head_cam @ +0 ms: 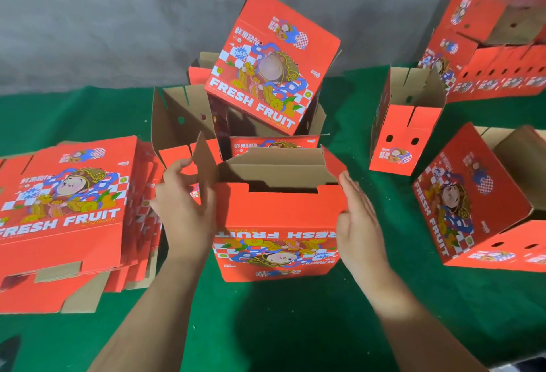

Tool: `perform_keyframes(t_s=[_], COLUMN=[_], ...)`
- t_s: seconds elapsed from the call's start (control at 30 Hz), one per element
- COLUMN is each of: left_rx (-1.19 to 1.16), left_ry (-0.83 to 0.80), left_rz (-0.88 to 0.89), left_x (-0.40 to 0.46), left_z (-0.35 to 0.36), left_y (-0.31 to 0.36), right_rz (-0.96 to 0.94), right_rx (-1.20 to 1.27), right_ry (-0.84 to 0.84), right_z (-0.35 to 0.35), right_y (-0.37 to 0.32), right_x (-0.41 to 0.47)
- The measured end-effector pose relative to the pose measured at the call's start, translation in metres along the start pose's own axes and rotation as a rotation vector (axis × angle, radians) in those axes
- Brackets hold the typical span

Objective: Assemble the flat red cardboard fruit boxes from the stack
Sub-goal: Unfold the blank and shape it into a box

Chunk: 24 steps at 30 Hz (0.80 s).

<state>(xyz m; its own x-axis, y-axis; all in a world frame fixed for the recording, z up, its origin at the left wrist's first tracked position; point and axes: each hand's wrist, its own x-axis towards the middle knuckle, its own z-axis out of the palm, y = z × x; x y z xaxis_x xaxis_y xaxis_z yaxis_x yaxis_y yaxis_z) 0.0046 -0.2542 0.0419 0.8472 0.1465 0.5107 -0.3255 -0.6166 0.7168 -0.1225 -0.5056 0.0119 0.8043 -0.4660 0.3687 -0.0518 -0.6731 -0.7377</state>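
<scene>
Open-topped red printed cardboard fruit box (277, 232) upright on green-covered desk (295, 327), near its front edge, print upside down. Left hand (184, 212) grasping upright brown side flap (206, 164); right hand (359, 224) released, flat against right wall. Stack of flat red cardboard boxes (68, 212) toward left edge. Assembled boxes (409, 123) toward the desk's rear and right edges.

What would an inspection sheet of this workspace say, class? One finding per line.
Surface: green cloth covers the table.
Job's things: flat stack at left; box in hand, upside down, flaps up.
Clutter: built boxes behind it, one tilted box on top; more boxes at right.
Grippers: left hand holds the left flap; right hand flat against the box's right side.
Cables: nothing seen.
Surroundings: grey wall.
</scene>
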Motion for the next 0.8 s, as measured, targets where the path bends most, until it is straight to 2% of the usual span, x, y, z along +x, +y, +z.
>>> perform_keyframes(t_s=[0.07,0.13,0.2,0.23,0.37,0.43,0.5,0.6,0.7,0.8], left_rx=[0.092,0.168,0.131,0.092,-0.024,-0.177,-0.124,0.081,0.196,0.291], left_ry=[-0.045,-0.128,-0.248,-0.316,-0.539,-0.713,-0.819,-0.85,-0.783,-0.745], left_rz=[0.088,0.329,0.555,0.579,0.485,0.347,0.281,0.293,0.259,0.229], left_x=[-0.001,-0.002,0.002,0.006,0.015,0.018,0.023,0.04,0.054,0.05], left_z=[0.0,-0.001,-0.003,-0.004,-0.004,-0.003,-0.001,0.004,0.015,0.029], left_y=[0.003,0.004,0.002,0.002,0.002,0.006,0.011,0.018,0.026,0.03], right_rz=[-0.016,-0.002,-0.002,-0.006,-0.015,-0.017,-0.031,-0.032,-0.007,-0.004], right_rx=[-0.009,-0.002,0.002,0.007,0.042,0.052,0.055,0.108,0.237,0.252], right_ry=[0.014,0.037,0.042,0.038,0.022,0.019,0.012,0.007,-0.004,-0.016], right_z=[-0.001,-0.002,-0.005,-0.006,-0.003,-0.002,-0.003,-0.004,-0.001,-0.001], right_y=[0.002,0.003,0.006,0.007,0.006,0.006,0.007,0.012,0.013,0.011], right_x=[-0.001,0.001,0.002,0.002,0.003,0.004,0.004,0.003,0.002,0.0])
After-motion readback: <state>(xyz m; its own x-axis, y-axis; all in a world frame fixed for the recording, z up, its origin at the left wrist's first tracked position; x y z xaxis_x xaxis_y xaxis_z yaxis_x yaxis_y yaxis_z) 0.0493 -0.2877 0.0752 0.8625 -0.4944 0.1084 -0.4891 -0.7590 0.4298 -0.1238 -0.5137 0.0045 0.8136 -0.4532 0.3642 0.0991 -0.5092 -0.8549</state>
